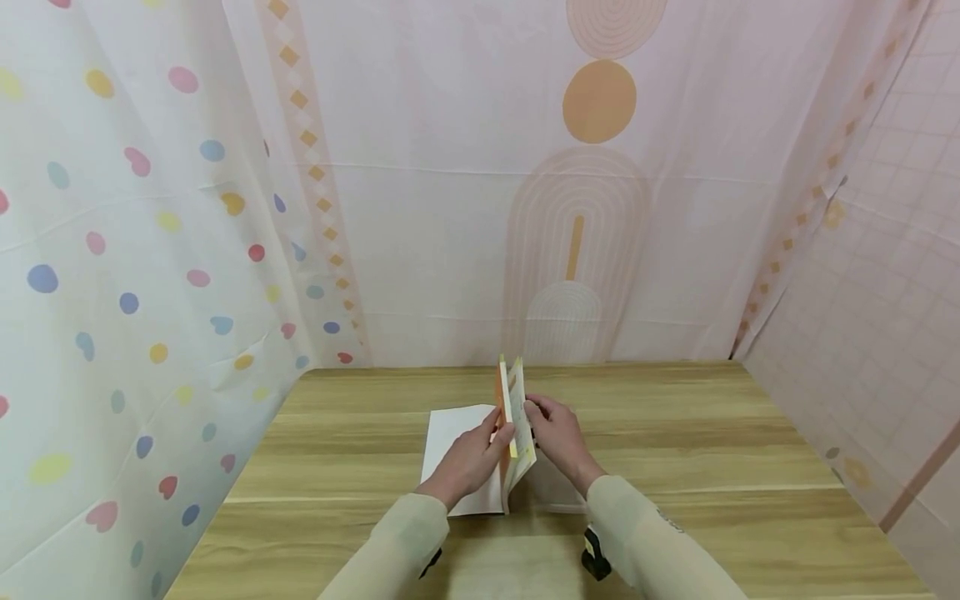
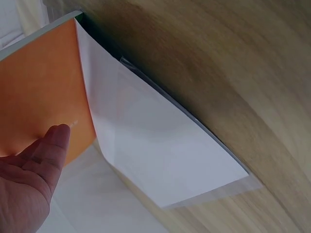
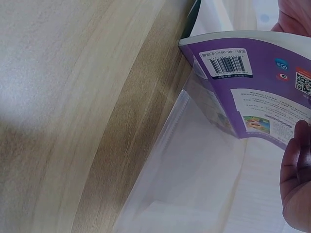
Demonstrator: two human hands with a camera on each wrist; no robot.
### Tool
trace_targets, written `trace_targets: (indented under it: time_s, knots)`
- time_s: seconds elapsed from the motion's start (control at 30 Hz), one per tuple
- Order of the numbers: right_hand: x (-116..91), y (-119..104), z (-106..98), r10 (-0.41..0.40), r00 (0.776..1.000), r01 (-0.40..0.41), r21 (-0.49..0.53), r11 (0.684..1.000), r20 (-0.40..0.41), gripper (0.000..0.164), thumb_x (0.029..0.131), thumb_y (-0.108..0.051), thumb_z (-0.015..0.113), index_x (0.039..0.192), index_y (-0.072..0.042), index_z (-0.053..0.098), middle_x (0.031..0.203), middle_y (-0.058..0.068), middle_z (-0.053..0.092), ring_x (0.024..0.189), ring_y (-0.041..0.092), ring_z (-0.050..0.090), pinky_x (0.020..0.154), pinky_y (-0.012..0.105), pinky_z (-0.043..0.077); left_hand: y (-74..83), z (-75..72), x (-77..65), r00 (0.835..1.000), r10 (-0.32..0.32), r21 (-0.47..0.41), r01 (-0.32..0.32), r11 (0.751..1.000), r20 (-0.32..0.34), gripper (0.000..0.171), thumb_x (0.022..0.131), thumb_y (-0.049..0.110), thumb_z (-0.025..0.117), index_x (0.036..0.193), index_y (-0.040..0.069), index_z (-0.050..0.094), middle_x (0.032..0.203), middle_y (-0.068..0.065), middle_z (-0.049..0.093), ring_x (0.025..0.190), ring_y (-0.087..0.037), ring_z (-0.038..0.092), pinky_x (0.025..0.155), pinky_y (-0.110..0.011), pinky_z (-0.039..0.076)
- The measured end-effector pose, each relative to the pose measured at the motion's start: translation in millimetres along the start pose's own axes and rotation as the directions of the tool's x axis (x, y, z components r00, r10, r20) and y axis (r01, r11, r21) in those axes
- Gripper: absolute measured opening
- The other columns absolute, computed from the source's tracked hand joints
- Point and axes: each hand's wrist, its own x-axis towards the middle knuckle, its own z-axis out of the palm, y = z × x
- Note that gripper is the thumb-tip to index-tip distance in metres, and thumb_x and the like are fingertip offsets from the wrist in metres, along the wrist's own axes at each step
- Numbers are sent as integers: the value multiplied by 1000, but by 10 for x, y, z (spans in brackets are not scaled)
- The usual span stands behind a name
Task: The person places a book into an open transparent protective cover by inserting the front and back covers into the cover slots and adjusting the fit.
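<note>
A book [image 1: 513,417] stands on its spine, partly fanned, with an orange page [image 2: 41,87] facing left and a purple back cover [image 3: 218,73] with a barcode facing right. My left hand [image 1: 471,460] holds the pages, thumb at their near edge and fingers against the orange side. On the other side my right hand [image 1: 558,435] pinches the back pages and cover. The white inside of the front cover [image 2: 141,131] lies folded out to the left. From the purple cover, a clear plastic book cover [image 3: 194,170] spreads out over the table.
The wood-grain table [image 1: 337,467] extends on both sides of the book. Behind it hangs a patterned curtain [image 1: 435,250], with a dotted curtain [image 1: 150,333] at the left. A dark wrist device [image 1: 595,557] shows beneath the right sleeve.
</note>
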Motion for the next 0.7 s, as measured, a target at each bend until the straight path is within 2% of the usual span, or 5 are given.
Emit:
trace_targets:
  time_s: [0.1, 0.37, 0.53, 0.7]
  knots:
    - [0, -2, 7, 7, 1000, -7, 7, 1000, -1, 38, 105, -28, 50, 134, -7, 62, 111, 11, 70, 81, 16, 67, 67, 33, 57, 2, -20, -8, 1000, 1, -11, -1, 1000, -5, 75, 104, 59, 24, 156, 5, 29, 138, -19, 56, 123, -33, 57, 101, -50, 43]
    - [-20, -11, 20, -4, 1000, 5, -20, 1000, 12, 38, 105, -29, 50, 132, -5, 63, 98, 8, 70, 72, 15, 63, 71, 47, 55, -7, -56, -11, 1000, 7, -29, -8, 1000, -26, 70, 106, 54, 26, 155, 3, 29, 134, -17, 60, 119, -32, 60, 100, -49, 45]
    - [-23, -2, 24, 4, 1000, -4, -17, 1000, 9, 36, 105, -29, 50, 125, -4, 67, 88, 6, 68, 70, 14, 61, 68, 43, 55, -20, -69, -6, 1000, 2, -31, -3, 1000, -31, 71, 106, 53, 25, 155, 1, 29, 133, -17, 60, 117, -32, 60, 99, -49, 45]
    - [-26, -5, 20, 12, 1000, -11, -12, 1000, 15, 35, 105, -29, 50, 116, -3, 71, 82, 6, 67, 68, 14, 61, 68, 45, 54, -40, -79, 2, 999, -21, -48, 19, 999, -30, 70, 107, 53, 24, 156, 3, 27, 137, -18, 58, 122, -33, 57, 102, -49, 43]
